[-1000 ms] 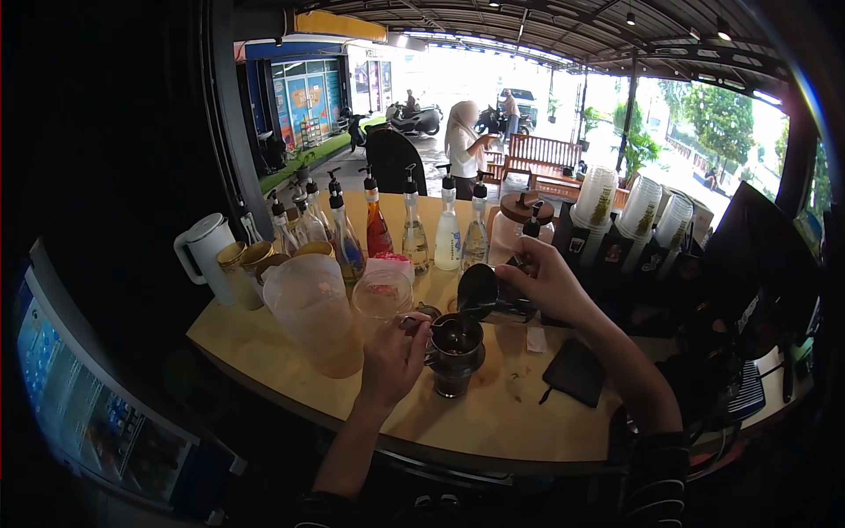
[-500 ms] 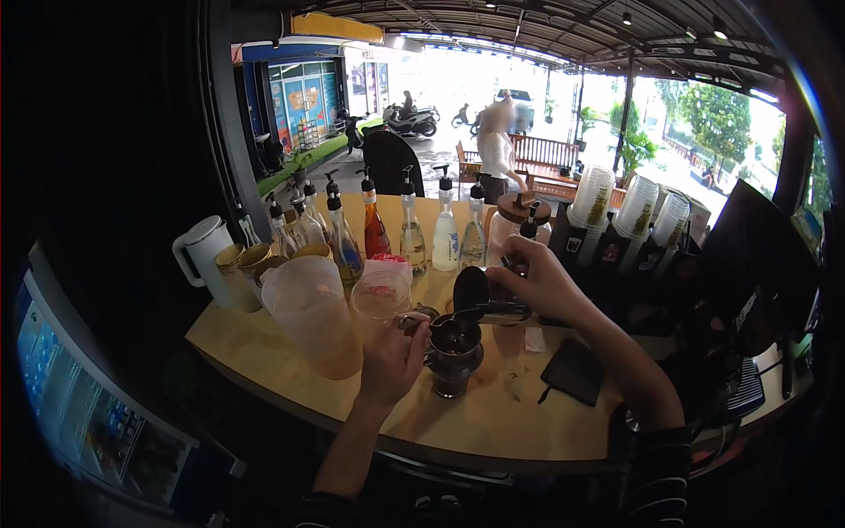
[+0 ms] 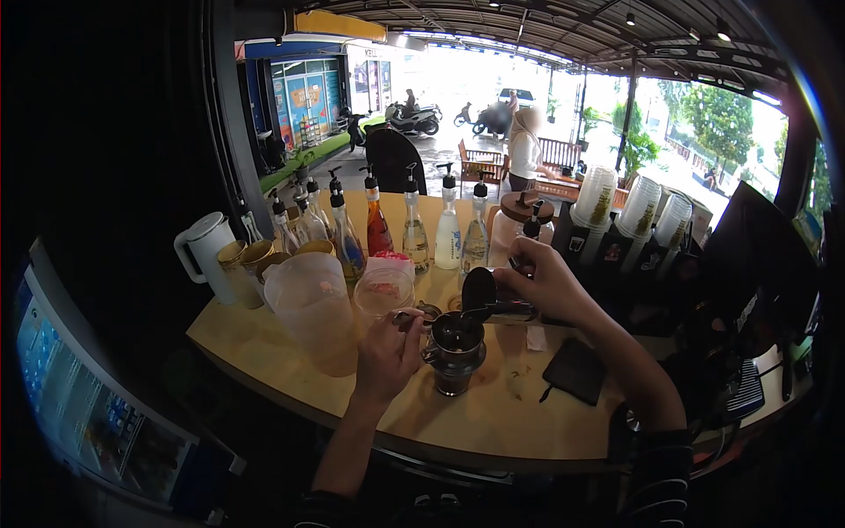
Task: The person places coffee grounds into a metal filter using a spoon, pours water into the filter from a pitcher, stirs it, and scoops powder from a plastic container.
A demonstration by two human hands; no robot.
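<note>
A dark metal drip cup [image 3: 459, 361] stands on the wooden counter [image 3: 299, 374]. Just left of it, my left hand [image 3: 387, 352] pinches the handle of a thin metal utensil, a spoon by its look, that reaches over the cup's mouth. My right hand [image 3: 539, 282] is closed on a dark pitcher [image 3: 480, 289], tilted with its spout at the cup's rim. The pitcher's inside cannot be made out. Beside my left hand are a round clear plastic cup [image 3: 385, 293] and a large translucent pitcher [image 3: 310, 299].
Pump bottles [image 3: 414, 233] line the counter's back beside a lidded jar [image 3: 519, 229]. A white jug [image 3: 207, 255] is at the left, stacked cups [image 3: 595, 198] at the right. A black pouch [image 3: 575, 371] lies right of the drip cup. A person [image 3: 525, 150] is outside.
The person outside has moved right. My right hand keeps the dark pitcher tilted at the drip cup, with small shifts. My left hand has stayed nearly in place.
</note>
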